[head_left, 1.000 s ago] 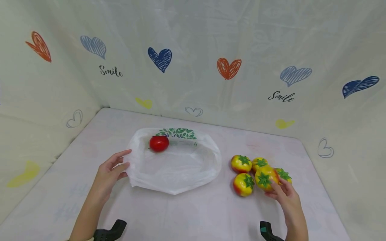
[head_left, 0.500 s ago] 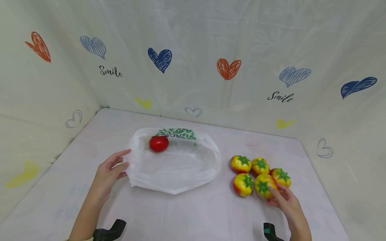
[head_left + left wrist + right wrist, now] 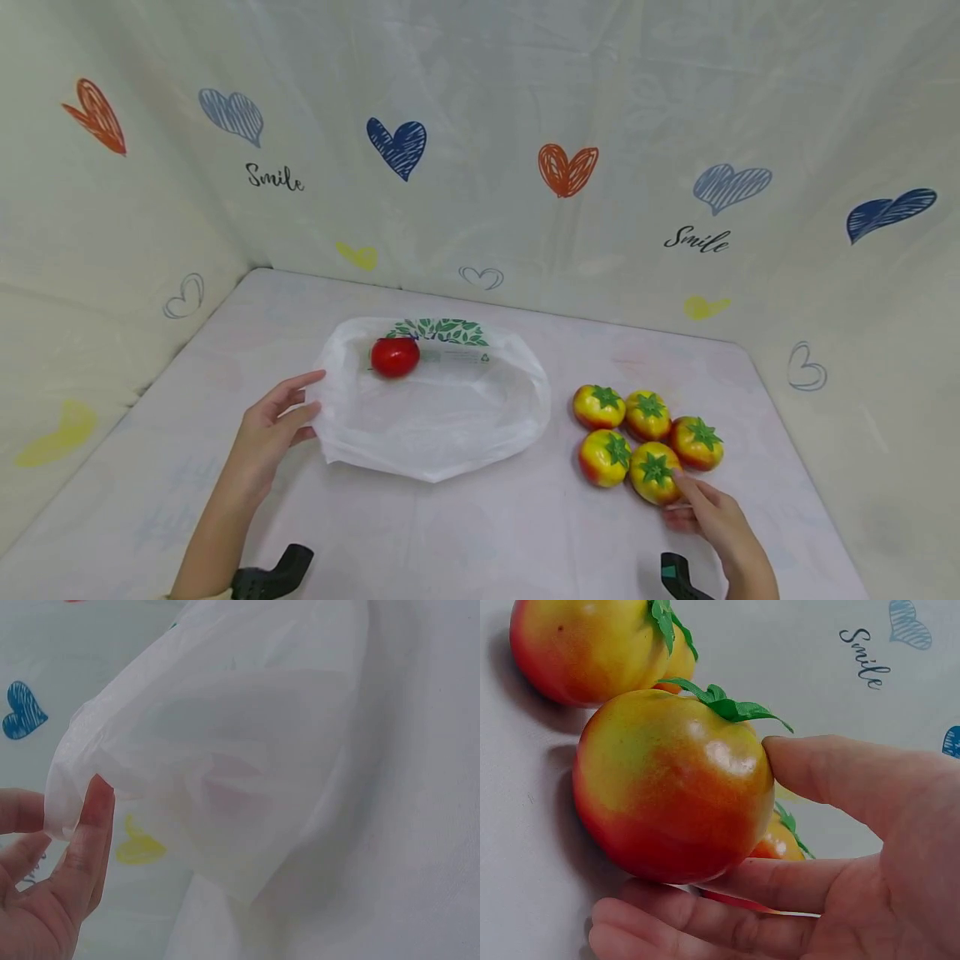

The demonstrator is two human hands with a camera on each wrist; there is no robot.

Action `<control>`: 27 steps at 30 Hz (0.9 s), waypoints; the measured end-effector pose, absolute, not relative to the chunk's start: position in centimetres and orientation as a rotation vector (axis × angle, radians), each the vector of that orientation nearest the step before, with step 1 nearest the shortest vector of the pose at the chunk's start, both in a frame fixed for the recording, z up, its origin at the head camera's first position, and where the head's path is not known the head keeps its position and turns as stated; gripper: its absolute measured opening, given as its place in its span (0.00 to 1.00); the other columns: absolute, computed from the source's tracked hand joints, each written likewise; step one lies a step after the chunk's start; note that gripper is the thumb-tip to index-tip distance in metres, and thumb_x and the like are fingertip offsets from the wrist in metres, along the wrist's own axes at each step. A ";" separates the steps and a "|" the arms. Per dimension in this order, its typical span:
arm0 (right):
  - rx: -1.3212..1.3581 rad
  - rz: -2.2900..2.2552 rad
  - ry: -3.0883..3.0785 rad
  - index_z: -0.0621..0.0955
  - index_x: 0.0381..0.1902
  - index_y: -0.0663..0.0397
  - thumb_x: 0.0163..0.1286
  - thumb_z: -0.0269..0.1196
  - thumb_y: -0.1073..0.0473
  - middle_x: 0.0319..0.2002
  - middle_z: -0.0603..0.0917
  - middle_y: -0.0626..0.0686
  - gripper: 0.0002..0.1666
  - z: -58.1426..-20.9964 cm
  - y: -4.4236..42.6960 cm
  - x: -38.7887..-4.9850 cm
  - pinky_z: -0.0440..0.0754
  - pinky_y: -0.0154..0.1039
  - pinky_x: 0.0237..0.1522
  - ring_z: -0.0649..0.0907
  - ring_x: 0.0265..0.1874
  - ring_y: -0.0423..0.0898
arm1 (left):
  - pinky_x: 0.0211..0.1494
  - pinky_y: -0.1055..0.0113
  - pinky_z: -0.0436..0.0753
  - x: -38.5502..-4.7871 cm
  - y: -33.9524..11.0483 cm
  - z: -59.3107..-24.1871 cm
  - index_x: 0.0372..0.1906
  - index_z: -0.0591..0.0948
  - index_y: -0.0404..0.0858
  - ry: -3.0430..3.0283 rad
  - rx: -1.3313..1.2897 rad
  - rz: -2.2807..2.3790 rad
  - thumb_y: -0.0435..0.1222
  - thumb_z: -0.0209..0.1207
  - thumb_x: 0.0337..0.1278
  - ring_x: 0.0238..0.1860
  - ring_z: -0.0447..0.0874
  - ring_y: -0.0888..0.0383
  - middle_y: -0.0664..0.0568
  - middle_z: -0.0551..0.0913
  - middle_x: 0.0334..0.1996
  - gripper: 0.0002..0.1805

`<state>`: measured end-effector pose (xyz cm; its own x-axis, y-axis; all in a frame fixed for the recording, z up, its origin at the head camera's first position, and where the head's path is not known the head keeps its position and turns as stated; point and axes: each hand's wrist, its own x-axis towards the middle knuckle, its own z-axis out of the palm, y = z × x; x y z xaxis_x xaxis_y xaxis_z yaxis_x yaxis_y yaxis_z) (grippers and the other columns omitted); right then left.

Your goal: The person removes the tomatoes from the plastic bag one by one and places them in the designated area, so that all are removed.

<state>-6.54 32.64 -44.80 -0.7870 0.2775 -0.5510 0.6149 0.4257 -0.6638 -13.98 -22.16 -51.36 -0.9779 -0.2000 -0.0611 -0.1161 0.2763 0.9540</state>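
Note:
On the left, my left hand [image 3: 266, 433] pinches the side rim of a white plastic bag [image 3: 435, 450] between thumb and fingers; the left wrist view shows the rim [image 3: 64, 814] there. A glossy red round fruit [image 3: 395, 357] lies inside the open bag, against the printed green leaves. My right hand [image 3: 716, 512] is at a yellow-red fruit with a green leafy cap [image 3: 655, 487], which looks like a tomato or persimmon. It sits on the table. In the right wrist view the thumb [image 3: 817, 769] touches its side, while fairly straight fingers [image 3: 727, 919] lie along its lower side.
Several similar yellow-red fruits stand close around it, among them one at the back left [image 3: 598, 410], one at the front left [image 3: 600, 467] and one at the right [image 3: 699, 450]. A pale cloth with printed hearts [image 3: 480, 200] hangs behind the white table [image 3: 465, 542].
The fruit at my right hand has come down and slightly toward the front, onto the table, and the hand has drawn back with its fingers loosened. The left hand and bag stay in place.

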 end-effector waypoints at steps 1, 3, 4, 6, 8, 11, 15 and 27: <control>0.766 -1.301 2.321 0.59 0.63 0.75 0.63 0.45 0.26 0.28 0.84 0.47 0.57 -44.8 32.7 -6.5 0.81 0.48 0.48 0.84 0.28 0.43 | 0.42 0.75 0.82 -14.0 -22.2 -51.3 0.62 0.70 0.64 -2.454 0.306 -1.824 0.56 0.55 0.57 0.46 0.74 0.53 0.55 0.67 0.52 0.25; 0.765 -1.318 2.317 0.57 0.65 0.74 0.65 0.45 0.29 0.27 0.84 0.47 0.53 -44.8 32.7 -6.6 0.81 0.47 0.46 0.84 0.28 0.44 | 0.42 0.75 0.82 -14.0 -22.2 -51.3 0.61 0.70 0.64 -2.456 0.309 -1.824 0.56 0.55 0.57 0.46 0.74 0.53 0.55 0.67 0.52 0.25; 0.766 -1.326 2.322 0.56 0.65 0.73 0.67 0.44 0.32 0.27 0.84 0.47 0.50 -44.8 32.7 -6.6 0.82 0.46 0.45 0.84 0.28 0.44 | 0.42 0.75 0.82 -14.0 -22.2 -51.3 0.62 0.70 0.64 -2.457 0.309 -1.824 0.56 0.55 0.57 0.46 0.74 0.53 0.55 0.67 0.52 0.25; 0.765 -1.342 2.334 0.54 0.66 0.70 0.70 0.44 0.36 0.26 0.83 0.47 0.45 -44.8 32.8 -6.6 0.83 0.43 0.41 0.84 0.27 0.44 | 0.42 0.75 0.82 -14.0 -22.2 -51.2 0.61 0.70 0.64 -2.458 0.309 -1.825 0.56 0.55 0.57 0.46 0.74 0.53 0.55 0.67 0.53 0.25; 0.762 -1.364 2.343 0.53 0.66 0.69 0.71 0.45 0.40 0.26 0.83 0.48 0.42 -44.8 32.7 -6.7 0.84 0.40 0.38 0.84 0.27 0.44 | 0.42 0.75 0.82 -14.0 -22.2 -51.2 0.61 0.70 0.64 -2.456 0.309 -1.824 0.56 0.55 0.57 0.47 0.74 0.53 0.55 0.67 0.53 0.25; 0.760 -1.348 2.345 0.55 0.66 0.69 0.72 0.45 0.42 0.27 0.83 0.48 0.39 -44.8 32.6 -6.7 0.84 0.38 0.37 0.84 0.27 0.43 | 0.42 0.75 0.82 -14.0 -22.2 -51.2 0.61 0.70 0.64 -2.453 0.309 -1.827 0.56 0.55 0.57 0.47 0.74 0.53 0.55 0.67 0.53 0.25; 0.749 -1.315 2.355 0.57 0.65 0.69 0.71 0.45 0.39 0.31 0.83 0.50 0.41 -44.8 32.5 -6.7 0.84 0.37 0.37 0.83 0.28 0.42 | 0.42 0.75 0.82 -14.0 -22.2 -51.2 0.61 0.70 0.64 -2.455 0.319 -1.824 0.57 0.55 0.57 0.47 0.74 0.53 0.56 0.67 0.53 0.26; 0.892 -1.309 2.435 0.59 0.67 0.60 0.60 0.47 0.24 0.38 0.83 0.57 0.53 -48.9 35.7 -7.4 0.84 0.37 0.36 0.83 0.29 0.43 | 0.41 0.75 0.82 -14.0 -22.3 -51.3 0.61 0.70 0.64 -2.446 0.320 -1.838 0.56 0.55 0.57 0.46 0.74 0.53 0.55 0.67 0.53 0.26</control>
